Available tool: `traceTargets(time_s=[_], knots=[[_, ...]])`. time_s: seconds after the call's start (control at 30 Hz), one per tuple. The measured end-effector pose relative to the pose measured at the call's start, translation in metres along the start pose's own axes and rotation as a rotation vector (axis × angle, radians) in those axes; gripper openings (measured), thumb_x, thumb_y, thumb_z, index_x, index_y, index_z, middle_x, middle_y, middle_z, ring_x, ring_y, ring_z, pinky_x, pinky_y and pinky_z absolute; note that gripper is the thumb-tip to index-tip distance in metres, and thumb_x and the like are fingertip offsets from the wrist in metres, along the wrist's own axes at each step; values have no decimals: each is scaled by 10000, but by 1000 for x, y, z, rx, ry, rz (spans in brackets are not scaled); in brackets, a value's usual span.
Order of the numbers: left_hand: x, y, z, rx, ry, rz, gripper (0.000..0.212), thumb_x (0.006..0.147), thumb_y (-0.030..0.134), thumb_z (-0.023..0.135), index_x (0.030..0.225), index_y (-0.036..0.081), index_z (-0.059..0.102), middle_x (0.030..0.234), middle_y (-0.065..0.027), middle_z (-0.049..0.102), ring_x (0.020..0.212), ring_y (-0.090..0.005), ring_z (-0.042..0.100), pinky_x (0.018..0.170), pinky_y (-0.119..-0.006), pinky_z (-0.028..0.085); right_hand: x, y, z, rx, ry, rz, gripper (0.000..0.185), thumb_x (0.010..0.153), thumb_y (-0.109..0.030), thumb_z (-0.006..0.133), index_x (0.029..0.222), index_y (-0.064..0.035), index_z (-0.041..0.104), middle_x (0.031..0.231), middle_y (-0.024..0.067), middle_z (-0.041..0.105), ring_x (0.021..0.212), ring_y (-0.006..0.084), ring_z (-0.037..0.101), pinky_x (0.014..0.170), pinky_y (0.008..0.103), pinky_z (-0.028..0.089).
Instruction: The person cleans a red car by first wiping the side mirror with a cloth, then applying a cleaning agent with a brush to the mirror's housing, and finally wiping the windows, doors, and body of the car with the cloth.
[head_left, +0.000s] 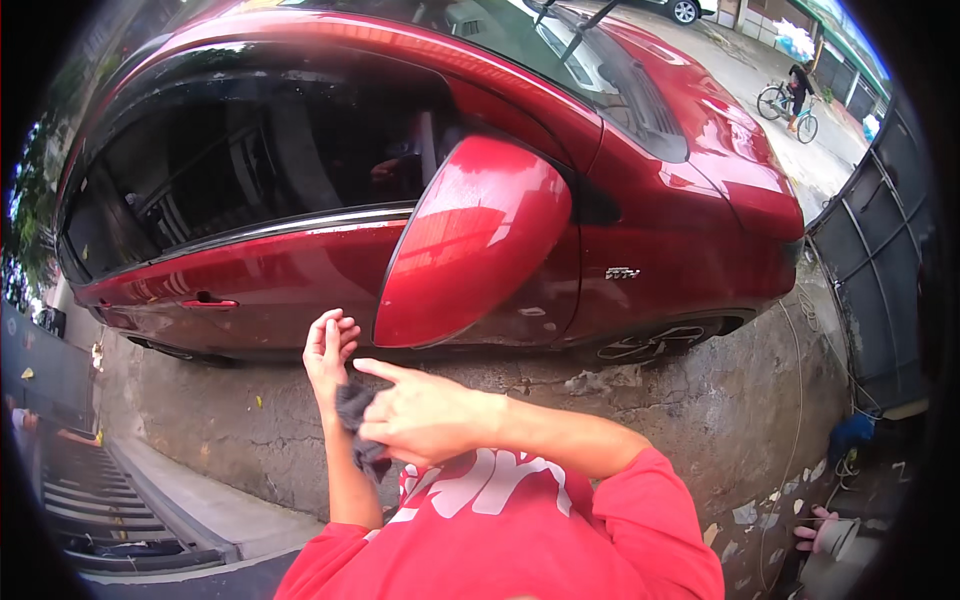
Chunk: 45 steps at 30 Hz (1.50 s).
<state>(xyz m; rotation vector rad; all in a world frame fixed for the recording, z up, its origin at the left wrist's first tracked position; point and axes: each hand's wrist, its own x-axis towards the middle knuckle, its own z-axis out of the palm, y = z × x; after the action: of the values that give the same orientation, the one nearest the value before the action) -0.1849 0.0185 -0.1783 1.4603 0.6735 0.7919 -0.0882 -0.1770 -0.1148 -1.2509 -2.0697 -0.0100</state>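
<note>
My right hand (424, 416) grips a dark grey cloth (364, 431), which hangs against my left wrist. Raised beside it is my left hand (330, 349), its fingers loosely curled and nothing visible in them. Just beyond my hands is the red side mirror housing (480, 240) of a parked red car, with the car's red door (300, 262) behind. The door handle (211, 304) is to the left, below the dark side window (262, 150). Neither hand visibly touches the car.
Wet, cracked concrete (262, 420) lies below the car. At right stand a dark metal gate (877, 255), a cable and a white container (836, 538). A metal grating (112, 502) is at lower left, near another person's arm. Someone with a bicycle (806, 126) is on the road.
</note>
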Motion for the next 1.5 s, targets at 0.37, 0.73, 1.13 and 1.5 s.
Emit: traceTargets(time_s=[0.37, 0.73, 1.13, 1.5], knots=[[-113, -34, 64, 272, -899, -350, 333, 824, 73, 689, 1142, -12, 635, 1065, -38, 650, 986, -125, 590, 865, -280, 475, -141, -24, -2, 445, 647, 1174, 179, 813, -65, 625, 982, -31, 674, 903, 101, 671, 815, 286, 645, 785, 364, 496], [-100, 7, 138, 500, -803, 668, 154, 812, 62, 685, 964, 70, 660, 922, -74, 672, 921, -253, 649, 990, -467, 462, -242, -64, 0, 220, 1043, 1097, 304, 875, 108, 419, 1048, -18, 633, 905, 9, 622, 753, 86, 554, 673, 246, 443], [-100, 45, 179, 171, -1266, 82, 229, 938, 181, 631, 1070, -5, 649, 907, -93, 687, 804, -153, 624, 753, -281, 484, -287, -114, -66, 770, 1119, 941, 372, 962, -78, 498, 1314, -44, 380, 980, 134, 649, 891, 161, 652, 829, 284, 507], [-148, -92, 78, -228, -1418, -730, 783, 849, 265, 748, 1465, 11, 337, 1461, -109, 427, 1350, -209, 384, 1136, -365, 284, -338, -208, 165, 1427, 2070, 483, 759, 918, -494, 536, 1447, 10, 334, 1451, 158, 428, 1329, 313, 410, 1138, 469, 299]])
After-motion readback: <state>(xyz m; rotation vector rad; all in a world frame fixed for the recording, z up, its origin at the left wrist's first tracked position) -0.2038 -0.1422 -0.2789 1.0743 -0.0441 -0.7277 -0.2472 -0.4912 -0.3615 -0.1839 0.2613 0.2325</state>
